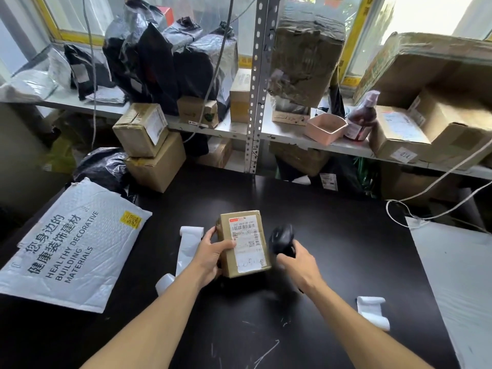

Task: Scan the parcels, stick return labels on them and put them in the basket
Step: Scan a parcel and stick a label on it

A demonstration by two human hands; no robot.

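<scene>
Scanning is underway: your left hand (213,251) is gripping the parcel (243,243) while your right hand (298,259), clamped on the scanner (282,239), is aiming from three o'clock. Labelling and basketing are still waiting, with label strips (187,246) lying at nine o'clock.

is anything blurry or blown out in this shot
Head view: the black scanner in the right hand is motion-blurred; the small box in the left hand stays sharp; the windows are blown out white; shelf edges bow from wide-angle distortion.
</scene>
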